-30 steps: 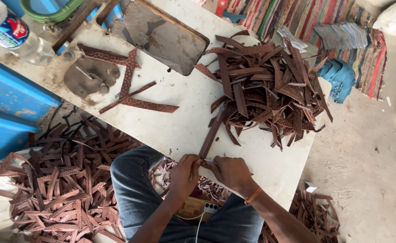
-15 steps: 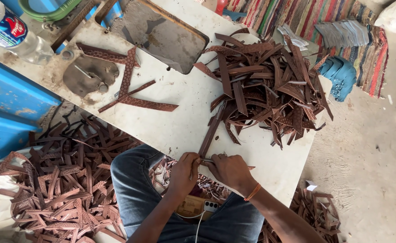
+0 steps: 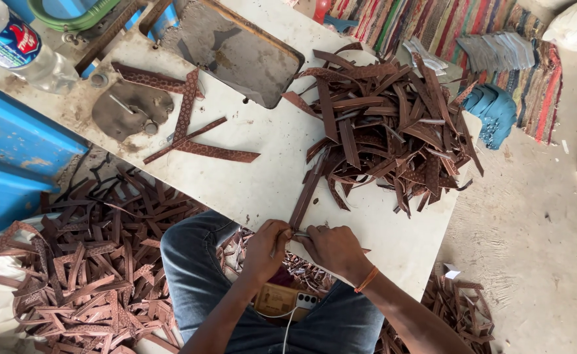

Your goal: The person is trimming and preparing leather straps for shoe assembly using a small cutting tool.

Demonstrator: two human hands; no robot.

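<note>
A long brown leather strip lies on the white table, running from the near edge toward the big pile. My left hand grips its near end at the table edge. My right hand sits just beside it, fingers curled around a thin metal tool pressed to that same end. Both hands touch each other over the strip's end.
A heap of brown strips covers the table's right half. Several cut strips and a dark metal plate lie at the far left, next to a plastic bottle. More strips litter the floor on the left. My knees and a phone are below.
Both hands have stayed at the strip's near end, with only slight shifts of the fingers. The piles have not moved.
</note>
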